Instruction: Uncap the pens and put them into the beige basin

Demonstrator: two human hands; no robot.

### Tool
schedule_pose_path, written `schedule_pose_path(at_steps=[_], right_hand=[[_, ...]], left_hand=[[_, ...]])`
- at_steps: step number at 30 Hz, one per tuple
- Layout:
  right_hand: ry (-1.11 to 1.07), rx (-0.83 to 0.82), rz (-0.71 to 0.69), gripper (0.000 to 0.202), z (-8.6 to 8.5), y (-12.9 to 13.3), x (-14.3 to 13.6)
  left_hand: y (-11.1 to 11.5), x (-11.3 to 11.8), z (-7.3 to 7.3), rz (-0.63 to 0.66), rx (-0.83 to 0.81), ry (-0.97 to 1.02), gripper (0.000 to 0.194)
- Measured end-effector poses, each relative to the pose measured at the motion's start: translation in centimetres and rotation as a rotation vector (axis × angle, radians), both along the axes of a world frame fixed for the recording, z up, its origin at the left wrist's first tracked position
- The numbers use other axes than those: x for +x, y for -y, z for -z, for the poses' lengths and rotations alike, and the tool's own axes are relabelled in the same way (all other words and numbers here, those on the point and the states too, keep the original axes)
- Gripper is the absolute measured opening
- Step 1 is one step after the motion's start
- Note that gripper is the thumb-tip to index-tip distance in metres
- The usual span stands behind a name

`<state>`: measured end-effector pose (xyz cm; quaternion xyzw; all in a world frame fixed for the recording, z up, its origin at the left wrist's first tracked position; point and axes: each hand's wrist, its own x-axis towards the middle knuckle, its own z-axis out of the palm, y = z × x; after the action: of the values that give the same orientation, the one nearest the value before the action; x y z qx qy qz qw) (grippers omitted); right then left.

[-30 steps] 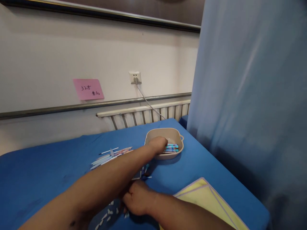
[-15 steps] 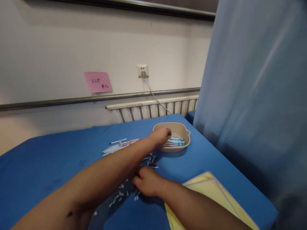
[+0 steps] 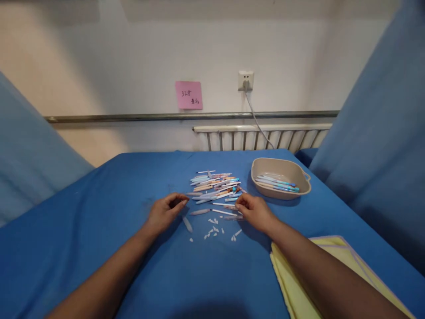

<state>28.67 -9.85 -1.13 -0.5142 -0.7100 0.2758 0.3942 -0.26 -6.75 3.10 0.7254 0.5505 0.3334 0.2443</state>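
Note:
A loose pile of pens and pen parts [image 3: 215,182] lies on the blue cloth, with several small white tips [image 3: 214,230] scattered in front. My left hand [image 3: 168,212] is at the pile's left side, thumb and fingers apart, nothing seen between them. Just below it lies a grey pen barrel [image 3: 187,223]. My right hand [image 3: 254,212] is at the pile's right edge, fingers pinched together near some pen parts; what they hold, if anything, is too small to make out. Several pens [image 3: 277,182] lie in a beige basket [image 3: 307,188] at the right.
A folded yellow cloth [image 3: 292,283] lies under my right forearm. Behind the blue-covered table [image 3: 149,166] are a white rail [image 3: 232,128] and a socket [image 3: 245,81] with a plugged-in cable. Blue curtains [image 3: 375,146] hang on both sides.
My left hand has come out of the basket and moved left beside the pile. My right hand has moved to the pile's right edge. The view has turned left, uncovering the pile.

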Motion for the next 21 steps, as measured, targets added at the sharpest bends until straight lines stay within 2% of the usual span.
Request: schedule_pose_path(at_steps=[2,4,9,12,17,21], right_hand=[[0.141,0.050,-0.050,0.009,-0.4,0.7,0.2],[0.232,0.057,-0.068,0.010,-0.9,1.2,0.5],[0.336,0.023,-0.061,0.010,-1.1,1.5,1.0],[0.374,0.022,-0.069,0.009,-0.7,1.2,0.9],[0.525,0.058,-0.109,0.014,-0.1,0.8,-0.1],[0.645,0.041,-0.115,0.019,-0.6,0.8,-0.8]], left_hand=[[0.9,-1.6,0.8,0.048,-0.016,-0.015,0.028],[1.4,-2.3,0.8,0.145,-0.031,-0.043,0.025],[1.9,-2.4,-0.2,0.422,-0.027,-0.180,0.018],[2.0,-2.2,-0.1,0.549,0.034,-0.291,0.017],[1.8,-1.3,0.6,0.613,0.104,-0.431,0.016],[1.8,-0.8,0.7,0.619,0.141,-0.487,0.020]])
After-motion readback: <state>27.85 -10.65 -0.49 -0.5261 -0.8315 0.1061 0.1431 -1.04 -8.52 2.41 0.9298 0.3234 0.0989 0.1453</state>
